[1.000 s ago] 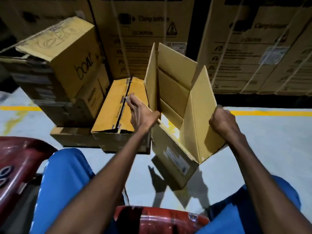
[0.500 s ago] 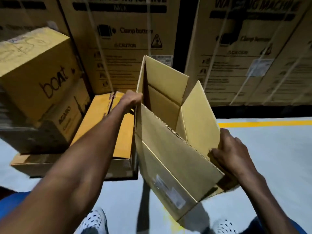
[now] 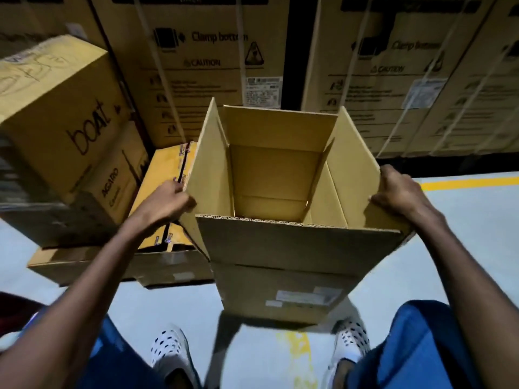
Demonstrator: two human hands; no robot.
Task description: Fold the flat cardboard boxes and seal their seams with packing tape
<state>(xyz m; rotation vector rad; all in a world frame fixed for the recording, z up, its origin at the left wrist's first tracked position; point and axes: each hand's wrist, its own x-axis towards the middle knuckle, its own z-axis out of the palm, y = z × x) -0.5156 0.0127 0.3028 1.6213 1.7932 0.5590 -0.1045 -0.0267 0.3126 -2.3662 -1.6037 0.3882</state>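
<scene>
The open cardboard box (image 3: 283, 242) now sits square in the centre of the frame with its mouth facing up toward the camera — half a second ago it was skewed, one corner pointing down toward the lower right, and a second ago its flaps stood tall and narrow. All four top flaps are spread outward now, and the folded bottom flaps show inside. The left hand (image 3: 168, 203) has come down from the upper edge of the left flap and grips that flap's outer edge at centre-left, fingers curled round it. The right hand (image 3: 398, 192) has risen from the lower right corner and clasps the right flap's edge at centre-right, thumb toward the inside. The box's near wall, bearing a white label (image 3: 306, 296), hangs above the pale floor (image 3: 463, 237) between two white dotted shoes (image 3: 168, 352). To the left of the frame lie a yellow taped carton (image 3: 165, 169) and a tilted "boat" box (image 3: 64, 108); large strapped cartons (image 3: 202, 57) fill the top — the yellow floor line (image 3: 471, 182) at right.
</scene>
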